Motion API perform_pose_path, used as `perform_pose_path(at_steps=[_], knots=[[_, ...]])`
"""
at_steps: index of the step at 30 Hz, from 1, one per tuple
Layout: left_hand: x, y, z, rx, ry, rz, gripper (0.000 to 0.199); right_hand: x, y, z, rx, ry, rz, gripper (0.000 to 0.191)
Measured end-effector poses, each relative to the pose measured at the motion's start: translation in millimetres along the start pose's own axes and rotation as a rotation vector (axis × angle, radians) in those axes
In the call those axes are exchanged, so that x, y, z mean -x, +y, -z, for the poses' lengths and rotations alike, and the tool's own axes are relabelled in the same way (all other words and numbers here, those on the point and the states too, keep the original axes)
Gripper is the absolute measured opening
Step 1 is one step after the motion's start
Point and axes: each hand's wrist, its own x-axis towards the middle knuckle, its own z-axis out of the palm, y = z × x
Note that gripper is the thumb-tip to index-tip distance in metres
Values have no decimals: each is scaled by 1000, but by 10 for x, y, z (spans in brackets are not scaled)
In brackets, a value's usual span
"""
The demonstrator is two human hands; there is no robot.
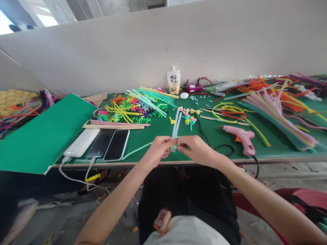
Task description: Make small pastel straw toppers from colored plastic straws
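Near the front edge of the green table, my left hand [161, 148] pinches a light green pipe cleaner [138, 149], whose long tail runs left toward the phone. My right hand [192, 147] is closed beside it, fingertips at the same spot; what its fingers hold is too small to make out. Between both hands, pale glue sticks or clear strips [177, 124] point away from me across the tabletop. Just beyond them lie small yellow, pink and blue pieces [189, 119]. A pink glue gun [240, 136] rests to the right of my right hand.
A phone [117, 145], a second dark phone [100, 144] and a white power bank [82, 142] lie left. Behind are colourful flower shapes [145, 109] and a pouch [173, 81]. Pipe cleaner bundles [278, 115] cover the right. A green board [48, 132] overhangs the table's left front edge.
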Motion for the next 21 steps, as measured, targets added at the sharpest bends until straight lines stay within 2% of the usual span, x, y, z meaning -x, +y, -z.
perform_pose_path(at_steps=[3, 6, 8, 11, 13, 15, 18, 21], knots=[[24, 26, -19, 126, 12, 37, 43, 43, -86, -3, 373, 123, 196, 27], [77, 61, -10, 55, 35, -77, 41, 57, -149, 65, 432, 218, 263, 28], [126, 89, 9, -167, 111, -284, 34, 56, -194, 153, 280, 252, 235, 22], [194, 133, 27, -569, 244, -698, 25, 59, -287, 300, -1, 228, 136, 16], [218, 159, 19, -724, 216, -934, 25, 64, -352, 375, -147, 181, 87, 15], [226, 183, -4, -773, 166, -1074, 16, 68, -402, 423, -274, 152, 61, 15], [244, 223, -50, -786, 199, -1118, 17, 68, -442, 463, -403, 146, 49, 17], [308, 280, -99, -796, 191, -1005, 23, 63, -462, 498, -418, 182, 63, 17]])
